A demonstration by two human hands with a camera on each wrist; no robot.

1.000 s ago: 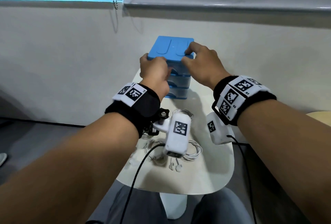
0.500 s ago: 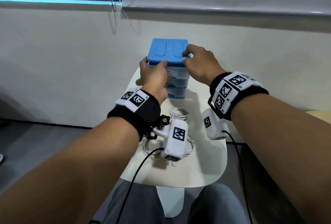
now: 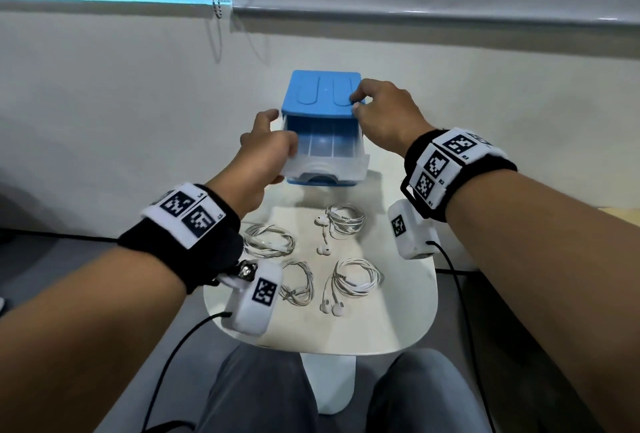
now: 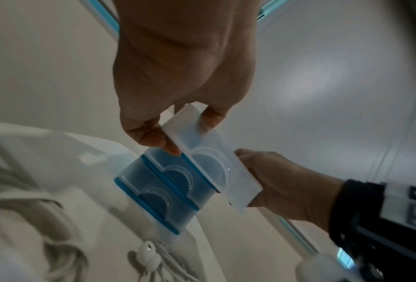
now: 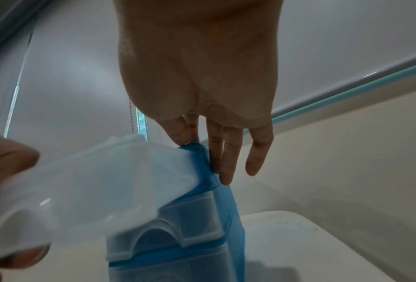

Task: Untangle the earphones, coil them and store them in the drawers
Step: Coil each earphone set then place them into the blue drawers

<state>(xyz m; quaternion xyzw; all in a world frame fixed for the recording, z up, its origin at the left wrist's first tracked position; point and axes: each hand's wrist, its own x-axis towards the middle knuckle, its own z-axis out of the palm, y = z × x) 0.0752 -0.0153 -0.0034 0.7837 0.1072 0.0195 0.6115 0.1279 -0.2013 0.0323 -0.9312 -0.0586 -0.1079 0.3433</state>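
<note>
Holding: top drawer, translucent, drawn out of the blue drawer unit — my left hand pinches its front corner. My right hand steadies the lid, thumb on top, fingers flat against the side. Earphones: four coiled sets (one nearest the unit) on the white table, none stored. Risk, as I judge it — overpulling frees the drawer, or slides the light unit onto the coils.

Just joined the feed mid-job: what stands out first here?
The blue drawer unit at the table's far edge, its clear top drawer drawn out by the left hand while the right hand steadies the unit's top. Nearer, four coiled white earphones lie on the white table.
</note>
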